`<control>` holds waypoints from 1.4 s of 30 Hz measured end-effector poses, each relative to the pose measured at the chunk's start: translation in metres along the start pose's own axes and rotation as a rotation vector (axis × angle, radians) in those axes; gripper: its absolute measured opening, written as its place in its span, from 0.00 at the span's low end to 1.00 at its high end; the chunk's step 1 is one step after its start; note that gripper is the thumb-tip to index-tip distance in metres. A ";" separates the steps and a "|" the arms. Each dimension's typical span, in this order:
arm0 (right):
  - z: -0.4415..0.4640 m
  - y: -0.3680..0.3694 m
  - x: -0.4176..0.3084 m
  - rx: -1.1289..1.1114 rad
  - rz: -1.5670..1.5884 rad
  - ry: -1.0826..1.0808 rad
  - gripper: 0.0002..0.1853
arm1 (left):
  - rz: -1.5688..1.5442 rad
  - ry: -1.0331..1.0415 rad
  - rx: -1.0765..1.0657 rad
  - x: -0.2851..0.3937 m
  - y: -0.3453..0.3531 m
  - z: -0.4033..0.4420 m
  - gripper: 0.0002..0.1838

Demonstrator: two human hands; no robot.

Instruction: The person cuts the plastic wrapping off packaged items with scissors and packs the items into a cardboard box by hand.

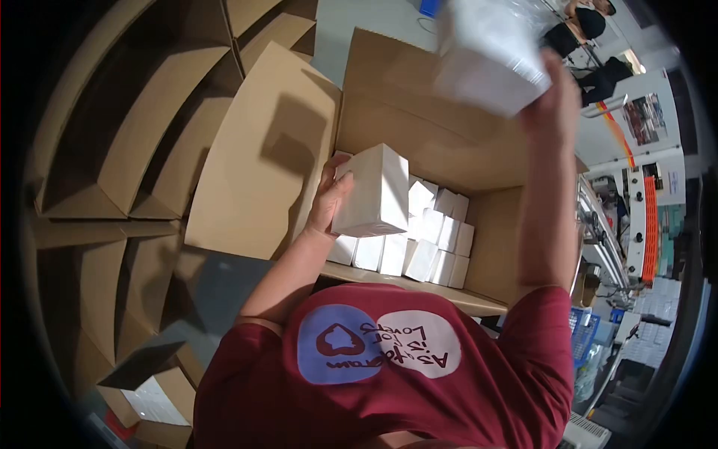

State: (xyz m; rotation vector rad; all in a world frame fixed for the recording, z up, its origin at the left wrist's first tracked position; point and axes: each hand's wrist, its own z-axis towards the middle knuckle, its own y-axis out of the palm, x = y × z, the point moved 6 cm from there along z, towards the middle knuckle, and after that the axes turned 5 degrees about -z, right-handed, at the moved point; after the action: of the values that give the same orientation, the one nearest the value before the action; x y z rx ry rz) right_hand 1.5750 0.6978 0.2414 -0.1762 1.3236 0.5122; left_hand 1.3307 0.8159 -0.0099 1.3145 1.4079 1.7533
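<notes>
My left hand (329,196) is closed around the side of a white box (370,191), which it holds above the open cardboard carton (419,97). Up at the right, my right hand (555,93) grips another white box (493,56); it is blurred and looks wrapped in clear plastic. Inside the carton, several small white boxes (446,233) stand in rows. Some of these are hidden behind the box in my left hand.
Large open cartons (149,127) are stacked at the left, with a smaller open carton (168,396) below them. A carton flap (262,165) folds out to the left. Metal equipment (598,232) lines the right side. Another person (591,22) is in the far top right.
</notes>
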 end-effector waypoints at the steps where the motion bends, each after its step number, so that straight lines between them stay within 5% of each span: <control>1: 0.037 -0.021 -0.018 -0.015 -0.401 -0.259 0.13 | -0.010 0.010 0.020 0.003 -0.001 0.000 0.20; 2: 0.071 -0.041 -0.036 0.078 -0.792 -0.523 0.15 | -0.016 0.018 0.039 0.006 -0.002 0.000 0.21; 6: 0.111 -0.074 0.002 0.243 -0.095 0.080 0.18 | 0.107 0.081 0.077 0.024 0.013 -0.008 0.35; 8: 0.099 -0.075 0.035 0.161 -0.244 0.162 0.18 | 0.245 0.122 0.097 0.036 0.018 -0.011 0.42; 10: 0.039 -0.036 0.069 -0.319 -0.232 0.131 0.17 | 0.405 0.160 0.126 0.046 0.019 -0.014 0.50; 12: -0.060 0.021 0.079 -0.457 -0.404 0.235 0.21 | 0.493 0.195 0.122 0.056 0.026 -0.014 0.52; 15: -0.156 0.046 0.131 -0.629 -0.333 0.437 0.42 | 0.654 0.248 0.075 0.064 0.043 -0.010 0.55; 16: -0.171 0.075 0.118 -0.742 -0.148 0.309 0.44 | 0.741 0.282 0.046 0.063 0.047 -0.009 0.54; 17: -0.188 0.071 0.135 -0.612 -0.125 0.372 0.41 | 0.827 0.315 0.013 0.060 0.053 -0.008 0.54; 18: -0.192 0.067 0.145 -0.536 -0.067 0.410 0.38 | 0.881 0.393 -0.004 0.059 0.066 -0.011 0.47; 21: -0.194 0.046 0.168 -0.303 0.190 0.524 0.32 | 0.738 0.126 0.153 0.044 0.050 -0.006 0.35; 22: -0.194 0.038 0.171 -0.325 0.114 0.488 0.34 | 0.651 0.033 0.210 0.043 0.058 -0.007 0.24; 26: -0.207 0.026 0.180 -0.270 0.308 0.725 0.37 | 0.702 -0.112 0.152 0.026 0.050 -0.009 0.14; 29: -0.216 0.030 0.179 -0.322 0.524 0.777 0.37 | 0.934 -0.140 0.072 0.028 0.067 -0.011 0.10; 34: -0.226 0.032 0.178 -0.266 0.874 0.832 0.28 | 0.736 -0.236 0.004 0.007 0.086 -0.015 0.07; 42: -0.234 0.012 0.184 -0.360 0.953 0.749 0.34 | 0.430 -0.404 -0.064 -0.016 0.083 -0.021 0.06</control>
State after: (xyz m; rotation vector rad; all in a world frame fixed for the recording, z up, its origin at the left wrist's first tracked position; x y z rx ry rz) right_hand 1.3926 0.6605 0.0093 -0.0106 2.0129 1.6091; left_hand 1.3309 0.7673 0.0622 1.9111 0.8836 1.6367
